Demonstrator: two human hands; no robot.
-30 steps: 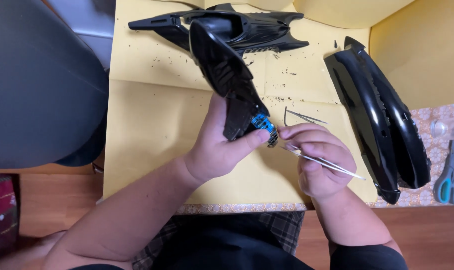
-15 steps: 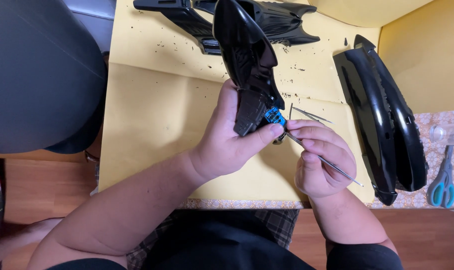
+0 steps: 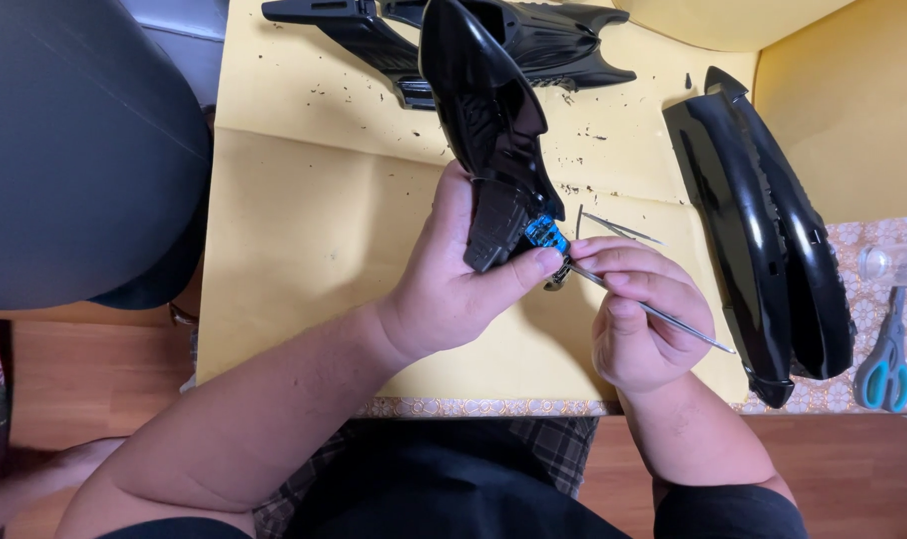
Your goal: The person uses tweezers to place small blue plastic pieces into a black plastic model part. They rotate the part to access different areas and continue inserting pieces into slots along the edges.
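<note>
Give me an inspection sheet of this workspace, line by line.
Surface: yellow paper sheet over a patterned cloth, dotted with dark specks.
Job's things: glossy black plastic shell with a small blue part at its lower end; thin metal tool.
Clutter: second black shell, black winged piece, loose tweezers, scissors.
Hands: left hand grips the shell; right hand pinches the tool, tip at the blue part.
Cables: nothing seen.
Surroundings: dark rounded object at left, wooden floor.

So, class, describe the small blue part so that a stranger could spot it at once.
Start at the yellow paper over the table. Above its middle the left hand grips a long glossy black shell. At the shell's lower end, by the thumb, sits the small blue part, the only bright blue among black pieces.
</note>
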